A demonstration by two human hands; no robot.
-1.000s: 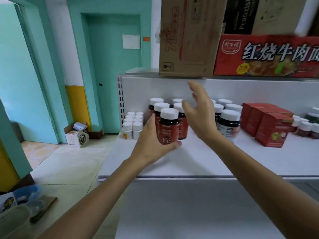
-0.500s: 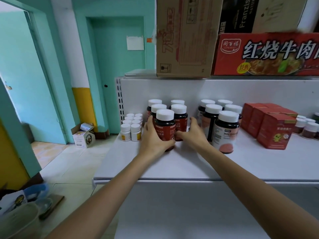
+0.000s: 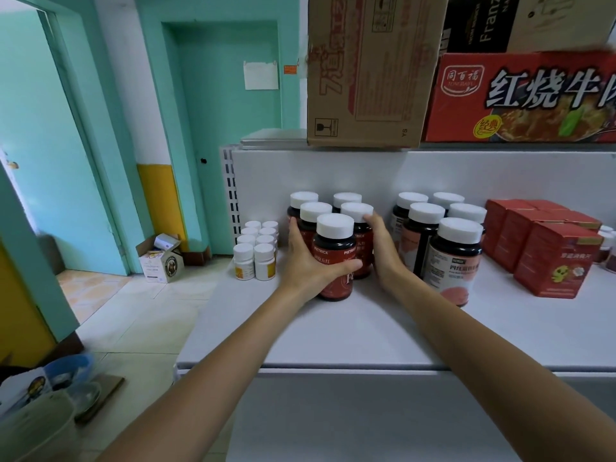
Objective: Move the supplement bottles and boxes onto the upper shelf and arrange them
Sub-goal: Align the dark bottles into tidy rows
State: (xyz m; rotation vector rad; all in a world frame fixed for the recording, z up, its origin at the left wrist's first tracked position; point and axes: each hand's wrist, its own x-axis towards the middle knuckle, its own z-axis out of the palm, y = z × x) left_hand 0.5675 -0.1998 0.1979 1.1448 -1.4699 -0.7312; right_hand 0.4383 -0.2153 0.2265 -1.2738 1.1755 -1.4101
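On the white shelf (image 3: pixel 333 331) stands a cluster of dark bottles with red labels and white caps. My left hand (image 3: pixel 308 266) wraps around the front red-label bottle (image 3: pixel 335 255), thumb across its label. On the cluster's right side, my right hand (image 3: pixel 383 248) lies flat against the red-label bottle behind (image 3: pixel 358 225), fingers straight. Right of it stands a group of dark bottles with pink-and-white labels (image 3: pixel 453 258). Red boxes (image 3: pixel 553 258) sit further right. Small white bottles (image 3: pixel 256 255) stand in rows at the shelf's left.
Above the shelf a higher board carries a brown carton (image 3: pixel 366 68) and a red noodle carton (image 3: pixel 523 98). More small bottles (image 3: pixel 606 241) peek out at the far right. On the tiled floor to the left, a small open carton (image 3: pixel 161 258) stands by the teal door.
My left hand set the front red-label bottle down on the shelf and keeps hold of it. My right hand dropped from mid-air to the cluster's right side.
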